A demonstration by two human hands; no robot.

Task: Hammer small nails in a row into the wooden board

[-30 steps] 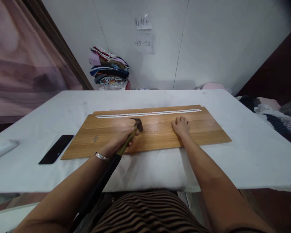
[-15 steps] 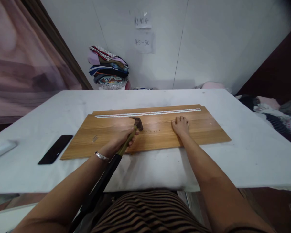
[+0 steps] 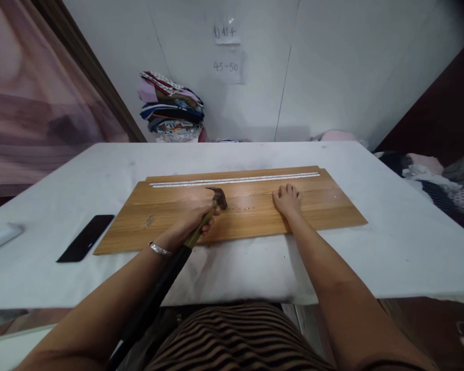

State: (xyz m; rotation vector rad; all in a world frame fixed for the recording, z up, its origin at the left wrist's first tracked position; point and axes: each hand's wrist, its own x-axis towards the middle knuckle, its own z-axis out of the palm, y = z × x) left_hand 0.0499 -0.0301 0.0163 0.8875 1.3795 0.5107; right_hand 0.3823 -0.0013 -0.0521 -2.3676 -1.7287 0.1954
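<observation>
A long wooden board (image 3: 325,206) lies on a white table (image 3: 390,247). My left hand (image 3: 187,224) is closed round the yellow-and-black handle of a claw hammer (image 3: 217,197), gripping it near the head. The hammer head rests on or just above the board at the left end of a short row of small nails (image 3: 243,209). My right hand (image 3: 288,200) lies flat on the board to the right of that row, fingers stretched out. A thin silver strip (image 3: 235,180) runs along the board's far edge. A few loose nails (image 3: 149,221) lie on the board's left part.
A black phone (image 3: 85,238) lies on the table left of the board, and a white object (image 3: 0,234) sits at the far left edge. Folded clothes (image 3: 172,108) are stacked against the back wall; more clothes (image 3: 436,175) lie to the right.
Almost nothing has moved; the view has shifted slightly, and the hammer head stays at the left end of the nail row.
</observation>
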